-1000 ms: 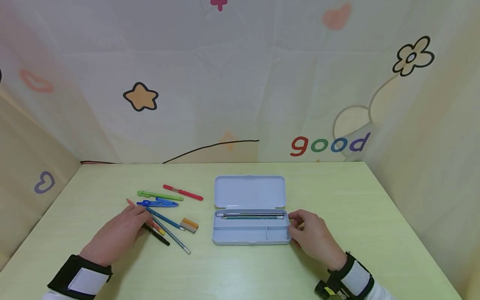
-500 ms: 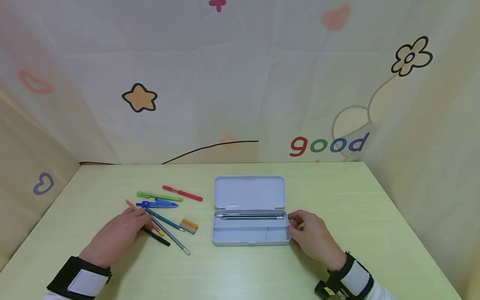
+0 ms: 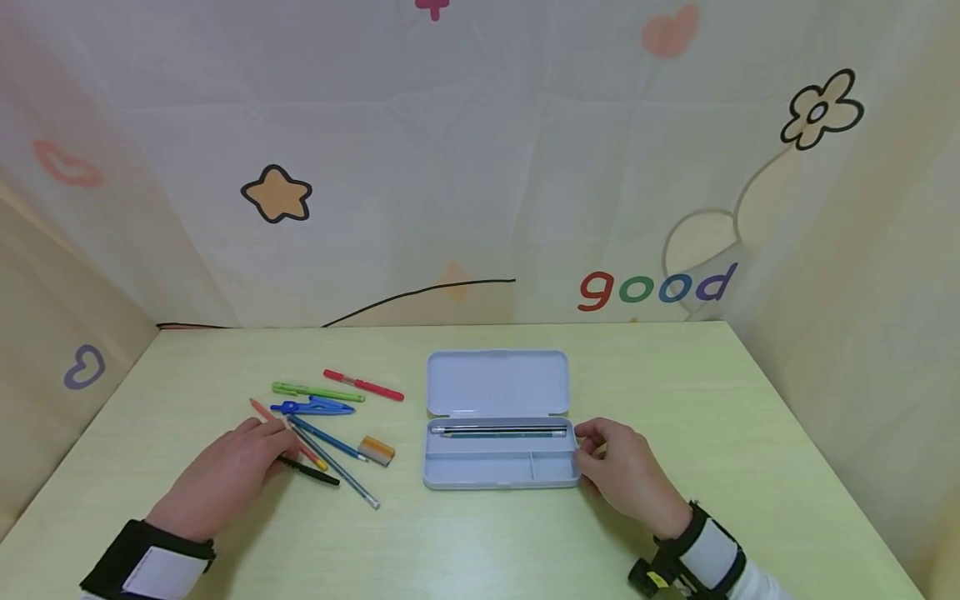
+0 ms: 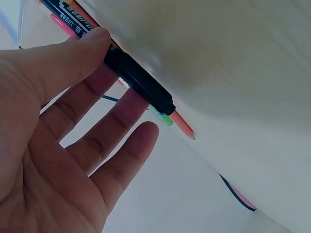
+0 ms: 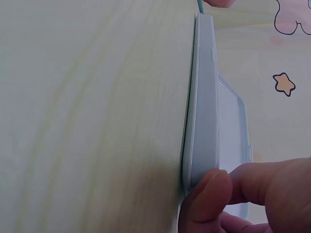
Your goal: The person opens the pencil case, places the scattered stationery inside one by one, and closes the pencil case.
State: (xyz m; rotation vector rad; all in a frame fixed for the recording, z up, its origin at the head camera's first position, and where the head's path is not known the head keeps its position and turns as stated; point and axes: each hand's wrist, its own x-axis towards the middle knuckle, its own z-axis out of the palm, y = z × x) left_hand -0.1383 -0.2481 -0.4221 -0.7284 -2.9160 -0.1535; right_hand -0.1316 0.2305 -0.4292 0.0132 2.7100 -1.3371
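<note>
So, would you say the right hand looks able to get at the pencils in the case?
Probably yes: the case is open, nothing covers the pencils, and the right hand pinches the case's right end, though it must let go first.

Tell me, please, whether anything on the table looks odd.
Nothing stands out: the loose pens and pencils lie at mixed angles, but I see no spill or damage, and the open pencil case sits straight.

Pale table [image 3: 480,542], open pencil box [image 3: 497,383], red pen [image 3: 363,385], green pen [image 3: 318,392], blue compass [image 3: 315,407], blue pencil [image 3: 329,438], orange-grey block [image 3: 377,451]
</note>
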